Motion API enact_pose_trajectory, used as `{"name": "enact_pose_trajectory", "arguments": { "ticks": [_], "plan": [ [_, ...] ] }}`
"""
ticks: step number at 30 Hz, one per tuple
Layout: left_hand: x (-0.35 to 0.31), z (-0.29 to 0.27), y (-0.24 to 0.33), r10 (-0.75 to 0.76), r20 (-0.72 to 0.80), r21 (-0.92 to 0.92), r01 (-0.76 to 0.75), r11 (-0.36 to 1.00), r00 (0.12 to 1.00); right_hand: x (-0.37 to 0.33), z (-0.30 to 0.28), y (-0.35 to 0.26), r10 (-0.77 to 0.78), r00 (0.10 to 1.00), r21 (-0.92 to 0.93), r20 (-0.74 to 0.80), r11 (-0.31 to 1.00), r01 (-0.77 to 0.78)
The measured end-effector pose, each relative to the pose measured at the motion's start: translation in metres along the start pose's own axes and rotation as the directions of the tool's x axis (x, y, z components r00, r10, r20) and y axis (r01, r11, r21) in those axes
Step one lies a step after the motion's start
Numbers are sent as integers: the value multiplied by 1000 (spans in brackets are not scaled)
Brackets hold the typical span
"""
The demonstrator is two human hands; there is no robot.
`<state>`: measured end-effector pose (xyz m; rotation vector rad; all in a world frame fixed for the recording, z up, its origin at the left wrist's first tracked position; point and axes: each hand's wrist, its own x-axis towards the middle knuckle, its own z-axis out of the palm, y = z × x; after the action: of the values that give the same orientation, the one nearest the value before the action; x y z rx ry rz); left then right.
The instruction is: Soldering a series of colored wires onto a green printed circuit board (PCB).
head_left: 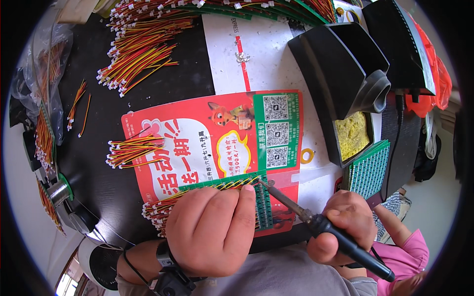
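My right hand [348, 224] grips a soldering iron [340, 241] by its black handle. The iron's thin tip reaches left to the edge of a green circuit board panel [264, 207]. My left hand [212, 227] is closed over that panel, its fingertips pinching a thin wire close to the iron's tip; most of the pinch is hidden. Along the panel's upper edge runs a row of red, yellow and black wires [229, 185]. Their white connectors [153, 212] stick out left of my hand. A loose bundle of similar wires [136, 150] lies on the red printed card [197, 106] above.
A black soldering-iron stand [340, 69] with yellow cleaning material [351, 135] stands at right, beside another green panel [369, 170]. Wire bundles [143, 59] cover the far left. A solder spool [59, 191] sits at the left edge. Another person's pink sleeve [402, 254] shows lower right.
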<state>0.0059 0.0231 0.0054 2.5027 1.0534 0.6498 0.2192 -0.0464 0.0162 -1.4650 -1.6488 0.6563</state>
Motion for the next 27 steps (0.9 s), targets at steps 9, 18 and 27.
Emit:
{"name": "enact_pose_trajectory", "arguments": {
  "ticks": [9, 18, 27],
  "plan": [
    [-1, 1, 1, -13, 12, 0, 13, 1000, 1000, 1, 0, 7, -86, 993, 108, -81, 990, 94],
    [1, 2, 0, -77, -19, -79, 75, 994, 997, 0, 3, 3, -9, 999, 38, -52, 999, 11],
    [0, 6, -3, -53, -75, -6, 53, 999, 996, 1, 4, 0, 19, 998, 10, -56, 1000, -18]
  ]
}}
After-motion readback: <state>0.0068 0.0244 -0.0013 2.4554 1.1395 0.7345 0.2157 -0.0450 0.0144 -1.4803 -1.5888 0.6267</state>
